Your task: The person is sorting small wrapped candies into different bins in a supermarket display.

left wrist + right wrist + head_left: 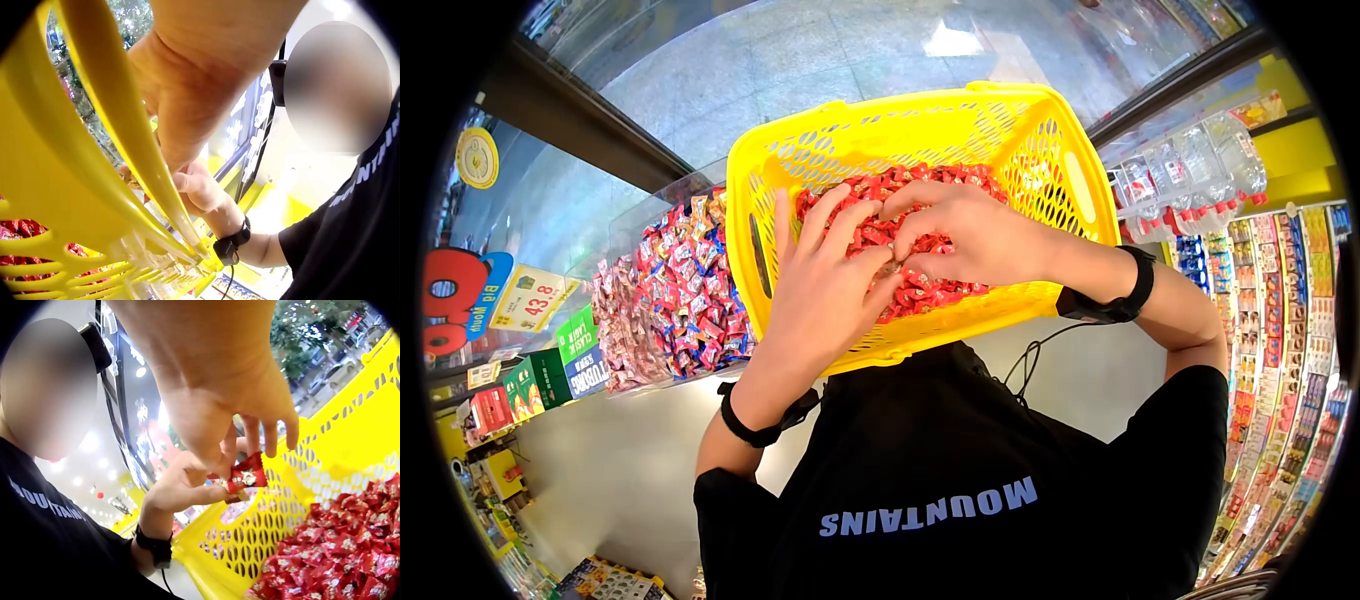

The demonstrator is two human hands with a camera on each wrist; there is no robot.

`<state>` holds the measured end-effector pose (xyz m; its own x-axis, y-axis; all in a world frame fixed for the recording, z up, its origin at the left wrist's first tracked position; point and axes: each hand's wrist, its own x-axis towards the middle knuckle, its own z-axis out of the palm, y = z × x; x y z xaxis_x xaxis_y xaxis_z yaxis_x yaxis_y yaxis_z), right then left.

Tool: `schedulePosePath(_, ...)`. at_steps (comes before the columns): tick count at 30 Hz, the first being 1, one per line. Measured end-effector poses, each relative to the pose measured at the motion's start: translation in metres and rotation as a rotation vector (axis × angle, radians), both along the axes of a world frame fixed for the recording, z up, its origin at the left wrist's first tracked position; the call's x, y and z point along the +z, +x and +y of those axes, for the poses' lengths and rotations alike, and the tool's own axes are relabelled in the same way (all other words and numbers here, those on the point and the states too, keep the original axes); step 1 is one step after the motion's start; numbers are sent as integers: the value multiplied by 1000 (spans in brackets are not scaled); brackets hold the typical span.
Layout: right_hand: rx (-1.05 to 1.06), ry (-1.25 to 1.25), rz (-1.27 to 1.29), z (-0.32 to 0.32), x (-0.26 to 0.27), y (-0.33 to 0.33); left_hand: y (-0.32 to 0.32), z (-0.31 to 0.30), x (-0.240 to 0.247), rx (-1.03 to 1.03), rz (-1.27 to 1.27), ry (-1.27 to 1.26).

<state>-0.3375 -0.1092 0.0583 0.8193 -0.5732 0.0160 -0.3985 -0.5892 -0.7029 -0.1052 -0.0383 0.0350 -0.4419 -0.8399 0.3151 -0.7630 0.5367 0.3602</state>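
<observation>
My left hand (pixel 825 275) and right hand (pixel 975 235) meet over a yellow plastic basket (pixel 840 120). Between their fingertips is a small red-wrapped candy (pixel 249 477), pinched from both sides; in the right wrist view its printed wrapper shows just below the right fingers. The other right fingers spread away from it. A heap of similar red-wrapped candies (pixel 344 550) covers the basket's bottom, beneath both hands. In the left wrist view the basket's yellow handle and rim hide much of the left fingers.
Left of the basket lie loose candies in blue and red wrappers (pixel 690 290) and pink wrappers (pixel 622 320), by a 43.8 price sign (pixel 533 298). Clear bottles with red caps (pixel 1190 175) stand at the right, beside shelves of hanging packets (pixel 1270 370). Glass panes rise behind the basket.
</observation>
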Motion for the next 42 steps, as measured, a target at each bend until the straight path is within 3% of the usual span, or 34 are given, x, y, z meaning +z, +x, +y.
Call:
schedulePosePath(5,-78,-86,-57,4,-13,-25,5,5,2,114,23,-6)
schedulePosePath(8,-142,34,-152,19,-16,-31,31,12,-11,291,-8,-94)
schedulePosePath(15,-51,-595,-172,47,-28,-38,83,38,-28,580,61,-221)
schedulePosePath(19,-65,-863,-379,65,-35,-41,94,56,-35,639,0,-251)
schedulePosePath(23,-164,-797,-507,76,-36,-37,80,65,-35,736,83,-247)
schedulePosePath(29,-168,-648,-385,78,-47,-34,97,75,-50,793,90,-370)
schedulePosePath(34,-172,-541,-297,79,-53,-20,131,106,-56,998,93,-366)
schedulePosePath(42,-301,-585,-134,92,-47,13,208,115,-78,984,184,-377)
